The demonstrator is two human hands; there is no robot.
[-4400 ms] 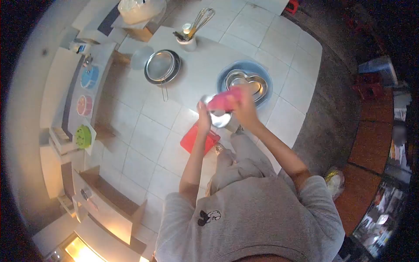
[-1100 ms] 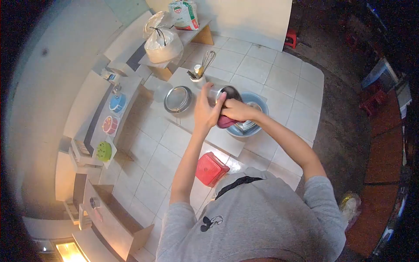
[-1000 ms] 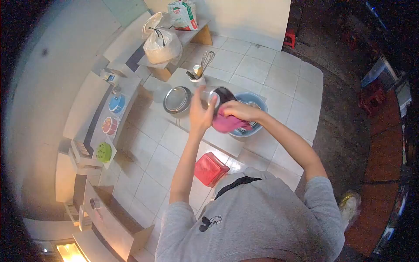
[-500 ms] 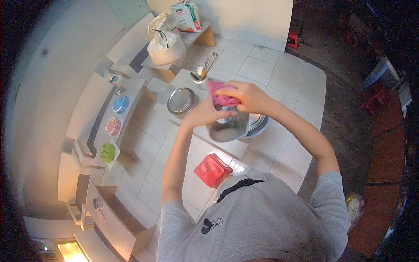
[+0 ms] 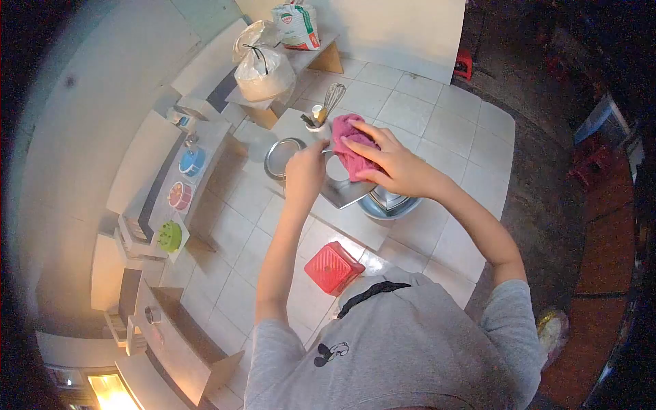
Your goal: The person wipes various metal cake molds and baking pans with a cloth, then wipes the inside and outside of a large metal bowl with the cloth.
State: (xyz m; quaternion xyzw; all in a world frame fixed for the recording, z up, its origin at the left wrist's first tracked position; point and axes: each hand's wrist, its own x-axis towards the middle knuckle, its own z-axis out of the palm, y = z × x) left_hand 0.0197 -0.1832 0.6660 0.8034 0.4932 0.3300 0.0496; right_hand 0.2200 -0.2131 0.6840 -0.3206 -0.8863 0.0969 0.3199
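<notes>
My left hand [image 5: 305, 169] is closed on the left edge of a shiny metal pan [image 5: 342, 196], holding it tilted above the low white board. In my right hand [image 5: 396, 162] is a crumpled pink cloth [image 5: 355, 147], the fingers spread over it against the pan's far right side. The cloth and both hands hide part of the pan. Just right of the pan, a metal bowl [image 5: 391, 210] has more metalware in it. Beyond my left hand lie round metal tins [image 5: 279, 158]. A white cup [image 5: 316, 128] of utensils, with a whisk [image 5: 334, 96], stands past the cloth.
A red plastic stool [image 5: 333, 268] is on the tiled floor near my body. Along the left, a low shelf carries blue [image 5: 192, 161], pink [image 5: 180, 195] and green [image 5: 169, 236] cakes. A tied plastic bag [image 5: 265, 76] and a printed sack [image 5: 298, 27] sit at the back.
My left hand has turned and closed on the pan's left edge. The pan has moved left and tilted. The cloth is spread wider under my right hand, slightly lower.
</notes>
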